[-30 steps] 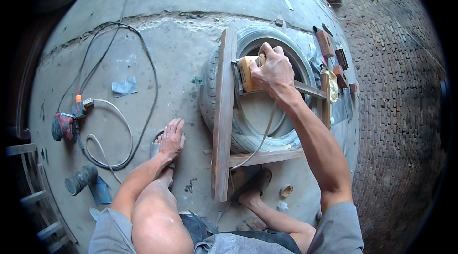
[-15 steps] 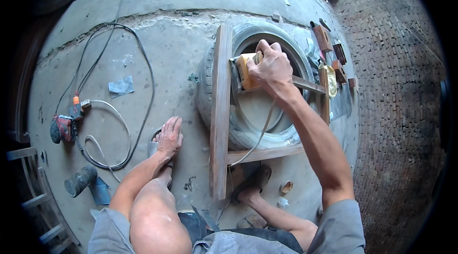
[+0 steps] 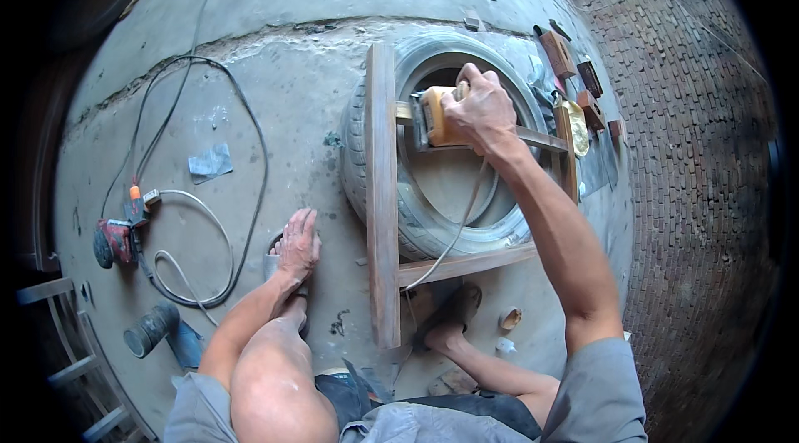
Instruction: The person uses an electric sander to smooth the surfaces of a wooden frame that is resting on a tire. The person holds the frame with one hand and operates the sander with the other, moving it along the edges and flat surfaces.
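My right hand (image 3: 483, 113) is closed round a yellow-orange electric sander (image 3: 434, 120), whose pad sits on the crosspiece (image 3: 541, 139) of a wooden frame (image 3: 383, 202). A short pale stretch of that crosspiece shows between the sander and the frame's long left rail. Beneath the frame lies a worn tyre (image 3: 356, 164) on its side, propping it up. The sander's pale cord (image 3: 454, 245) runs down across the tyre and over the near rail. Down by my left foot, my left hand (image 3: 297, 245) rests with fingers stretched out, holding nothing.
A red and black power tool (image 3: 116, 241) lies at left beside looped black cable (image 3: 265, 139) and a plug connection. Blue sandpaper (image 3: 210, 162) and a dark cylinder (image 3: 146, 335) are on the concrete. Bricks (image 3: 558, 54) stand at right near brick paving (image 3: 682, 193). A ladder (image 3: 91, 360) is lower left.
The sander in my right hand has shifted a little to the right along the crosspiece, away from the left rail. My left hand stays by the foot. The whole view has shifted slightly.
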`<state>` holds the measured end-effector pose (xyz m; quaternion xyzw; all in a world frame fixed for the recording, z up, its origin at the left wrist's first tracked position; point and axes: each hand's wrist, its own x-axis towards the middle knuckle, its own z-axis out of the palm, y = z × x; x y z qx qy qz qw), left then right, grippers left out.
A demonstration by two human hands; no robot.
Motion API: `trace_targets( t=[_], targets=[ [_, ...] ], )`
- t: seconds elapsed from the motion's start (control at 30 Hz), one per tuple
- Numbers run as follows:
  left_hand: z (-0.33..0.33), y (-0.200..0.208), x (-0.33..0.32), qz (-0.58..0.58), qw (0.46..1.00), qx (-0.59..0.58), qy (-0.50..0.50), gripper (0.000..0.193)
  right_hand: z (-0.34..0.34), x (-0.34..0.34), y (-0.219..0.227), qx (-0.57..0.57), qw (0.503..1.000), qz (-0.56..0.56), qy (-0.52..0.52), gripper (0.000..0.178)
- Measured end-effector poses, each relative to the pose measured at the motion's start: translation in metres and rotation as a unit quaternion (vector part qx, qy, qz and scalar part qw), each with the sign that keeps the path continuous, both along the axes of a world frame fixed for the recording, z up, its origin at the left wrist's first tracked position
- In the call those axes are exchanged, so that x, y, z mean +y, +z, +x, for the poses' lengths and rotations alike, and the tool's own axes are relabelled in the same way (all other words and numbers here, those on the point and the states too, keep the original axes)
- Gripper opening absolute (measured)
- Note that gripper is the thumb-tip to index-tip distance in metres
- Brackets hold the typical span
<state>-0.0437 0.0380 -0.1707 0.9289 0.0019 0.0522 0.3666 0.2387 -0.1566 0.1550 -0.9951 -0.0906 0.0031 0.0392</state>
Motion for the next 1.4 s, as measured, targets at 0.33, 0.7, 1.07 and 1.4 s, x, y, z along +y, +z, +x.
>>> trace_targets(
  t=[0.33, 0.7, 1.07, 1.4],
  targets=[
    [0.001, -0.002, 0.000, -0.008, 1.000, -0.005, -0.010, 0.064, 0.005, 0.018, -0.003, 0.021, 0.999, 0.014, -0.031, 0.048],
    [0.051, 0.078, 0.012, -0.070, 0.997, -0.027, 0.029, 0.060, 0.031, -0.061, -0.004, 0.009, 0.993, 0.019, -0.115, 0.053],
    [0.146, 0.160, -0.091, -0.118, 0.985, 0.041, 0.119, 0.099, 0.034, -0.078, 0.002, 0.020, 0.984, 0.046, -0.170, 0.051],
    [0.166, 0.177, -0.094, -0.026, 0.977, 0.081, 0.195, 0.084, 0.015, -0.028, 0.000, 0.019, 0.990, 0.107, -0.090, 0.058]
  ],
)
